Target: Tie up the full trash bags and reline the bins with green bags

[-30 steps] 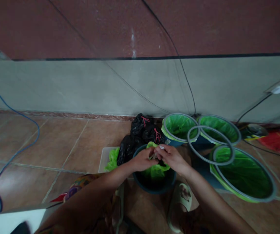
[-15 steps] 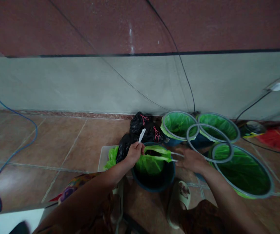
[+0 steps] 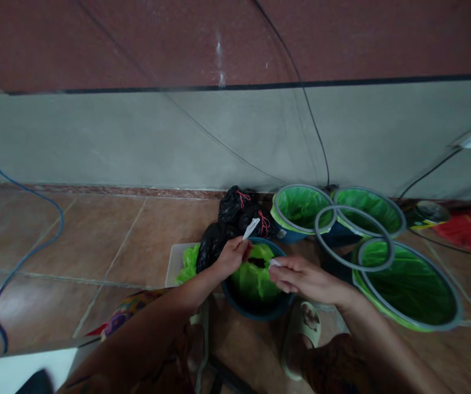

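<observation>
A green drawstring garbage bag [image 3: 256, 282] hangs in the mouth of a dark blue trash bin [image 3: 235, 303] between my feet. My left hand [image 3: 233, 256] is closed, pinching one white drawstring [image 3: 251, 227] at the bag's left side, its end sticking up past the fingers. On the bag's right side, my right hand [image 3: 295, 278] is closed on the other white drawstring [image 3: 275, 263], of which only a short piece shows. The bag's top is gathered between both hands, with a dark gap in its opening. Its lower part is hidden in the bin.
Three green-lined bins [image 3: 301, 205] stand to the right, with a loose grey ring [image 3: 321, 243] lying across them. Tied black bags [image 3: 233, 205] sit by the wall. A pale tray [image 3: 173, 268] with green bags [image 3: 189, 262] is at left. Cables [image 3: 61, 219] trail across the floor.
My right hand has drawn in to the left and closed on the drawstring, whose two long strands showed before. The bag's opening has become narrower and more bunched.
</observation>
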`<state>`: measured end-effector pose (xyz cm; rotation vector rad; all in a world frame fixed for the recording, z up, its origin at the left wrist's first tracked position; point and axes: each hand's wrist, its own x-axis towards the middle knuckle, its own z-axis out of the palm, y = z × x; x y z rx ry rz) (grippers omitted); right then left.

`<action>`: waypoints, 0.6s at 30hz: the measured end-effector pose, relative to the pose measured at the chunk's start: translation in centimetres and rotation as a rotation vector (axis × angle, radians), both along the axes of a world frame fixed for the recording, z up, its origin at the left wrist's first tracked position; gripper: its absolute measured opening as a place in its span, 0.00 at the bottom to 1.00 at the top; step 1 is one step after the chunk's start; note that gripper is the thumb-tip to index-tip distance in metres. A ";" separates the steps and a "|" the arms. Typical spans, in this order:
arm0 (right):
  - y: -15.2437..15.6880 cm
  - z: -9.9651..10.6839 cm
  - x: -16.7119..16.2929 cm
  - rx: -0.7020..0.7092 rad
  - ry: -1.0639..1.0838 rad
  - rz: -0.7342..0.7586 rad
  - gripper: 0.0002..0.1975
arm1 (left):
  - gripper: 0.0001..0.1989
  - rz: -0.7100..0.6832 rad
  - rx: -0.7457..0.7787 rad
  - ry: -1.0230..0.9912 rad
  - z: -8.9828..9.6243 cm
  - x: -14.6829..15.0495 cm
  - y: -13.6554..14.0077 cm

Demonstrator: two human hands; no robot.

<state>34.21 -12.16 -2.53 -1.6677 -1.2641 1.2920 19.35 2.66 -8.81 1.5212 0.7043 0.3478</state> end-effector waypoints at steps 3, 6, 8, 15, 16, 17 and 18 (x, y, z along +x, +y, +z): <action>0.3 -0.1 -0.3 0.029 -0.129 -0.104 0.23 | 0.22 -0.079 -0.021 -0.041 -0.2 0.1 -0.1; 0.8 0.3 -0.8 0.055 -0.281 0.023 0.21 | 0.23 -0.098 -0.030 -0.060 -0.4 0.2 -0.3; 1.0 0.6 -1.2 0.038 -0.312 0.174 0.21 | 0.22 -0.101 -0.022 -0.058 -0.6 0.3 -0.3; 1.4 1.7 -2.0 0.032 -0.691 0.286 0.13 | 0.18 -0.296 -0.094 -0.105 -1.5 0.9 -1.2; 1.5 2.0 -2.0 0.039 -0.704 0.297 0.13 | 0.16 -0.335 -0.102 -0.120 -1.6 1.0 -1.4; 1.5 2.3 -2.1 0.035 -0.728 0.298 0.12 | 0.14 -0.378 -0.095 -0.126 -1.6 1.0 -1.5; 1.6 2.6 -2.1 0.025 -0.759 0.286 0.11 | 0.12 -0.426 -0.079 -0.114 -1.5 1.0 -1.6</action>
